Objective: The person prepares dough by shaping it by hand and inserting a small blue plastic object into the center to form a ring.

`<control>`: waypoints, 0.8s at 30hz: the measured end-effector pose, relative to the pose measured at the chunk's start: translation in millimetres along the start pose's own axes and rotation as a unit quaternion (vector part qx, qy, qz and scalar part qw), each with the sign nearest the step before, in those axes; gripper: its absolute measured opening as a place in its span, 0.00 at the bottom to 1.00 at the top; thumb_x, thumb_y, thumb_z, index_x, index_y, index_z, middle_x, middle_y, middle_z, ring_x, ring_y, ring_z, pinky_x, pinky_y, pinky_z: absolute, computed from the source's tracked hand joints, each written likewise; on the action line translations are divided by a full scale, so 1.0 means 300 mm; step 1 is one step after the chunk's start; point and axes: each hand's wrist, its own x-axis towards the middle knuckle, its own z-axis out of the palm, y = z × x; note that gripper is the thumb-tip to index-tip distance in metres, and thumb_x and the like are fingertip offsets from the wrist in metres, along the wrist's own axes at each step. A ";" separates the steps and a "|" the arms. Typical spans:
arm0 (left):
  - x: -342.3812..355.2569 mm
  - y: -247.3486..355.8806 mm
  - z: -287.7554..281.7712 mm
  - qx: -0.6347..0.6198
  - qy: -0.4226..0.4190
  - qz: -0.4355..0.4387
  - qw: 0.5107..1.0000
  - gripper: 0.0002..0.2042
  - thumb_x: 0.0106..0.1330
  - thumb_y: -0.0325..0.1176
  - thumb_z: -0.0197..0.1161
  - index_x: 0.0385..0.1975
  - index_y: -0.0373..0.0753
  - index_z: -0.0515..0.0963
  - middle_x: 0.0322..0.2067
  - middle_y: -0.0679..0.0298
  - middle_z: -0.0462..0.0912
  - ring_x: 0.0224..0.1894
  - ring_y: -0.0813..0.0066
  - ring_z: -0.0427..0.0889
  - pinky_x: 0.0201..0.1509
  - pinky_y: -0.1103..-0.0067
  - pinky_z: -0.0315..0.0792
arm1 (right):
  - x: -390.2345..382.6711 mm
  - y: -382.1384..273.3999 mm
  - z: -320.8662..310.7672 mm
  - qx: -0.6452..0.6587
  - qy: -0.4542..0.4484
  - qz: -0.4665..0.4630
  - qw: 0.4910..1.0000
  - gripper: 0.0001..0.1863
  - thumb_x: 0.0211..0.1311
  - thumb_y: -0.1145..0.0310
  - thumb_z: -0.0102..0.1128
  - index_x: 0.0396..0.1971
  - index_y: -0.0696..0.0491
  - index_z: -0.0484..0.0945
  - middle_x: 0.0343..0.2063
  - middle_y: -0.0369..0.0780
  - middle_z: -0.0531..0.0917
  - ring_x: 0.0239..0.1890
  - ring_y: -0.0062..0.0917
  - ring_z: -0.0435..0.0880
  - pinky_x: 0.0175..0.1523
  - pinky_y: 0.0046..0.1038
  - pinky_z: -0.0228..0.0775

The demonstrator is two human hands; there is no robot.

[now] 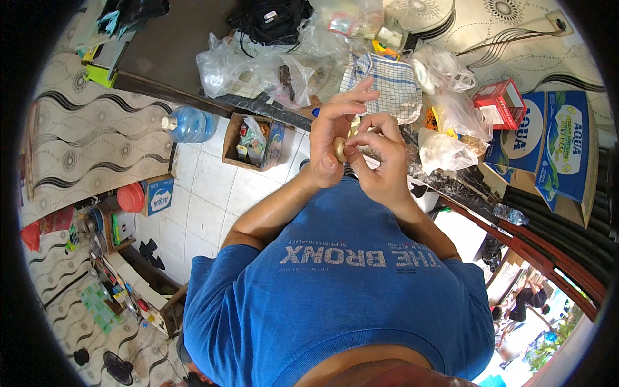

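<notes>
In front of my chest, both hands are raised and close together over a small round tan-gold thing [340, 149], whose kind I cannot make out. My left hand [325, 138] holds it low against the palm and thumb, with the upper fingers bent loosely above it. The thumb and fingers of my right hand [382, 158] are curled in a pinch at its right side. A bit of something pale yellow shows between the two hands, partly hidden by the fingers.
Beyond my hands stands a dark counter [300, 119] with clear plastic bags [242, 71], a checked cloth [387, 84] and a black bag [271, 22]. A red box [498, 105] and a blue carton [561, 148] are at right. A water jug [193, 124] and an open carton [274, 145] sit on the tiled floor.
</notes>
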 end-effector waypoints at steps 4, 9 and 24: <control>-0.012 -0.016 -0.001 -0.011 0.016 -0.025 1.000 0.39 0.66 0.71 0.48 0.56 0.36 0.67 0.60 0.45 0.70 0.72 0.45 0.58 0.74 0.51 0.49 | -0.016 0.036 0.012 0.001 0.012 0.017 1.000 0.04 0.52 0.77 0.68 0.29 0.57 0.82 0.38 0.41 0.76 0.44 0.31 0.76 0.46 0.30 0.68; -0.001 -0.023 -0.002 -0.046 0.045 -0.041 0.997 0.39 0.67 0.70 0.46 0.57 0.35 0.65 0.59 0.45 0.70 0.72 0.47 0.58 0.75 0.54 0.48 | -0.013 0.039 0.029 0.078 0.048 0.095 0.991 0.05 0.56 0.77 0.66 0.33 0.59 0.82 0.35 0.43 0.80 0.38 0.31 0.80 0.45 0.29 0.71; 0.058 0.021 -0.018 0.054 0.048 -0.075 0.995 0.33 0.73 0.61 0.36 0.61 0.35 0.65 0.62 0.48 0.70 0.71 0.58 0.61 0.77 0.60 0.42 | -0.036 0.012 0.062 0.243 0.048 0.159 0.956 0.16 0.71 0.71 0.55 0.54 0.62 0.76 0.42 0.41 0.84 0.42 0.21 0.82 0.48 0.21 0.74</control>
